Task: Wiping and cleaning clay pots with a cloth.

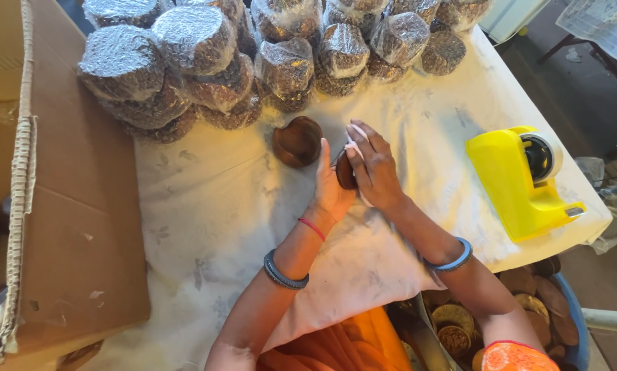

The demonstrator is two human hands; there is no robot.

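My left hand [330, 188] and my right hand [373, 167] are pressed together around a small stack of dark brown round pieces [345, 172] with a bit of clear wrap at the fingertips, held on edge just above the white cloth-covered table [219, 199]. Most of the stack is hidden between my palms. A brown heart-shaped bowl [298, 141] lies on the cloth right beside my left hand, apart from it.
Several plastic-wrapped stacks [198, 62] are piled along the table's far side. A yellow tape dispenser [523, 180] stands at the right. A large cardboard box [68, 206] fills the left. A blue tub of loose brown pieces [528, 309] sits at bottom right.
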